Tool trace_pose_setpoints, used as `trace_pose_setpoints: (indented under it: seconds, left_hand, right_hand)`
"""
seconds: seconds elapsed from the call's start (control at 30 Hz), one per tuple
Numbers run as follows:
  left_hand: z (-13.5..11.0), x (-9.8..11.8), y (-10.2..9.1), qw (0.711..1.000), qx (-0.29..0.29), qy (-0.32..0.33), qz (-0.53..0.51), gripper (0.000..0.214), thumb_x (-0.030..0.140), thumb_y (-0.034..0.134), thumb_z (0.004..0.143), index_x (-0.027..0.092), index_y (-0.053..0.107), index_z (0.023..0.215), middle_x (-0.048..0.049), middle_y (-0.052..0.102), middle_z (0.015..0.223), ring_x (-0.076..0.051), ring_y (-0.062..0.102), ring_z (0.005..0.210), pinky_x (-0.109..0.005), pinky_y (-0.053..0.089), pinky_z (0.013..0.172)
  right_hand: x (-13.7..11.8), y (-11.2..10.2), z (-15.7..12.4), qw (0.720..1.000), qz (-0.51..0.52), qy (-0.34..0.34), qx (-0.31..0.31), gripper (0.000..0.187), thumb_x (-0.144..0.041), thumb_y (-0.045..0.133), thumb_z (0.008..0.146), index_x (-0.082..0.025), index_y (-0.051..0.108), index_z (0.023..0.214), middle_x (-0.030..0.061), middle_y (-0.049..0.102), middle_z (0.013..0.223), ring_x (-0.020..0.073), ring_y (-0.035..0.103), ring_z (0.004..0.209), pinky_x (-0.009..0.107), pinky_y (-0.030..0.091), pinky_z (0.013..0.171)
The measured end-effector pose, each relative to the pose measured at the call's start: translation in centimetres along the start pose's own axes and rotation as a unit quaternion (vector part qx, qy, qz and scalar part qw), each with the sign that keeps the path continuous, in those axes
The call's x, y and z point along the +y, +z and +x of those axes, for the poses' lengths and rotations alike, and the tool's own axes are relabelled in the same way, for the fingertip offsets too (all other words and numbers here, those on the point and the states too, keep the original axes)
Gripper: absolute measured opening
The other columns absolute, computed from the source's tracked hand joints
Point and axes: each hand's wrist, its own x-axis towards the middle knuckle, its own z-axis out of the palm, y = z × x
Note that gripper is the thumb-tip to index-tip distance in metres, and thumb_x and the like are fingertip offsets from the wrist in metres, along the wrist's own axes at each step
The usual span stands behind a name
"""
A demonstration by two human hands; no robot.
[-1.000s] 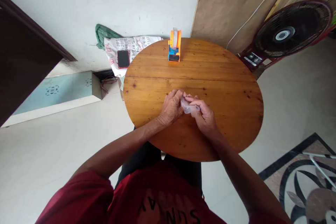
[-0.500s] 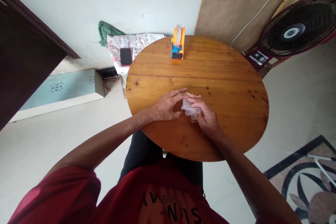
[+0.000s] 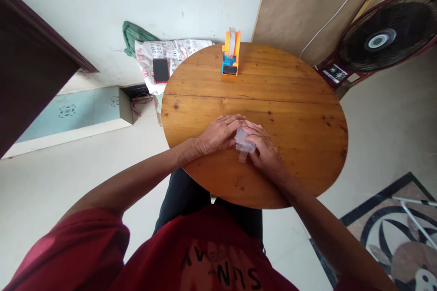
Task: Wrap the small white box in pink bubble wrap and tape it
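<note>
Between my hands, low over the round table, is a small bundle of translucent, pale-lilac plastic wrap (image 3: 245,140). A strip of clear tape (image 3: 242,158) sticks out from its near side. My right hand (image 3: 268,148) is closed on the bundle from the right, fingers bent over its top. From the left, my left hand (image 3: 220,134) curls against the bundle's left and far sides, its fingertips meeting those of the right hand. What lies inside the wrap cannot be made out. An orange and blue tape dispenser (image 3: 231,54) with a clear roll stands at the table's far edge.
The round wooden table (image 3: 300,122) is in front of my lap. Beyond its left edge, a black phone (image 3: 160,71) lies on printed white sacking (image 3: 145,54) beside a green bag (image 3: 136,36). A fan (image 3: 377,41) stands at the right, and a low pale-blue cabinet (image 3: 78,107) at the left.
My left hand has closed in on the bundle. The bundle has turned in my hands, and its tape strip now points more to the lower left. My view has shifted slightly.
</note>
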Motion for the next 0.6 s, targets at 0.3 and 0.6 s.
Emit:
trace_pose_setpoints:
  seconds: [0.3,0.6]
  left_hand:
    - [0.1,-0.4,0.3,0.999,0.009,0.031,-0.04,0.054,0.015,0.063,0.085,0.018,0.048,0.137,-0.0171,0.044,0.156,-0.026,0.037,0.151,-0.046,0.036,0.121]
    - [1.1,0.0,-0.2,0.992,-0.007,-0.023,-0.121,0.045,0.014,0.064,0.078,0.022,0.055,0.121,-0.0086,0.065,0.128,-0.022,0.061,0.122,-0.037,0.049,0.105]
  right_hand:
    - [-0.1,-0.2,0.0,1.0,-0.005,0.003,-0.01,0.034,-0.013,0.054,0.09,-0.028,0.054,0.12,0.0089,0.059,0.146,0.0254,0.045,0.145,0.062,0.036,0.121]
    - [0.7,-0.9,-0.1,0.999,0.021,0.019,-0.029,0.038,-0.017,0.061,0.088,-0.029,0.054,0.123,0.0092,0.058,0.148,0.028,0.042,0.147,0.062,0.035,0.12]
